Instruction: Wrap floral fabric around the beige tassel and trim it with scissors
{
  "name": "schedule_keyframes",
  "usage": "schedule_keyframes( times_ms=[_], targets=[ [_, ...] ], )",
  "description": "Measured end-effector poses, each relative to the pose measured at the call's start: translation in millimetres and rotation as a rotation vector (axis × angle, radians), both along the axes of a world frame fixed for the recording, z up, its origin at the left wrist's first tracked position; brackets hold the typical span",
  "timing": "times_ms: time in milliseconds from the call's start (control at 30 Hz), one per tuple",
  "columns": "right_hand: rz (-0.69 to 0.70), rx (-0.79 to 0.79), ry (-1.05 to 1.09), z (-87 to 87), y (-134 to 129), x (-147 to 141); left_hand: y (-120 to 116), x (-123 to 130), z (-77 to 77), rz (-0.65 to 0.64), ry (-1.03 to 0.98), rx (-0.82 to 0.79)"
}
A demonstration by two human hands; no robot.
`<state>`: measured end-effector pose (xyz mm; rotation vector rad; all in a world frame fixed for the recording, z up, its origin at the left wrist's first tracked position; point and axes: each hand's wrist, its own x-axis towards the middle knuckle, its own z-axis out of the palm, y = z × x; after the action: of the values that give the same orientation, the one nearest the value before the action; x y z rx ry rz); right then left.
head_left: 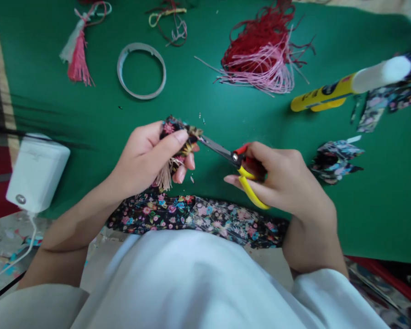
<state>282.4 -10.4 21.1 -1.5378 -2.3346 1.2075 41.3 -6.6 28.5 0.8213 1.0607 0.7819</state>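
Observation:
My left hand (pixel 157 151) pinches a bunched piece of black floral fabric (pixel 171 129) between thumb and fingers. Beige tassel threads (pixel 163 176) hang down from under that hand. My right hand (pixel 277 176) is wrapped round a pair of scissors (pixel 219 148) with yellow and red handles. Their blade tips touch the upper right edge of the bunched fabric; whether the blades are parted there I cannot tell. Below both hands, a wide strip of black floral cloth (pixel 198 214) lies along the table's near edge. Tiny scraps are scattered near the fabric.
On the green table (pixel 99 123) lie a roll of tape (pixel 141 96), a pink and white tassel (pixel 79 50) and a heap of red and pink cords (pixel 256 59). A yellow glue bottle (pixel 324 95), a crumpled floral piece (pixel 337 160) and a white device (pixel 37 173) flank my hands.

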Motion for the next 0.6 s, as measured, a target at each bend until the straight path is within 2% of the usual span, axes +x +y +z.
schedule_keyframes(
  times_ms=[100,200,333,467,533,567,600],
  targets=[
    [0.011,0.199,-0.244,-4.3,-0.1,2.5,2.5,-2.8,-2.8,0.105,0.031,0.034],
    [0.068,0.307,-0.396,-10.0,-2.9,-2.2,3.1,-5.0,-2.7,0.089,0.053,0.040],
    [0.112,0.404,-0.409,-13.2,-7.7,-15.6,-1.2,-2.5,1.3,0.035,0.003,0.024],
    [0.154,0.506,-0.398,-6.5,-10.5,-17.7,-6.3,3.6,6.7,-0.003,-0.008,0.009],
    [0.046,0.517,-0.389,-1.2,-10.8,-8.2,-8.2,4.6,8.6,-0.032,-0.006,0.016],
    [-0.053,0.511,-0.381,0.8,-10.0,-0.7,-9.1,4.4,9.2,-0.051,-0.002,0.017],
    [-0.223,0.512,-0.368,1.8,-8.3,8.2,-10.1,3.7,9.5,-0.071,0.002,0.018]
  ],
)
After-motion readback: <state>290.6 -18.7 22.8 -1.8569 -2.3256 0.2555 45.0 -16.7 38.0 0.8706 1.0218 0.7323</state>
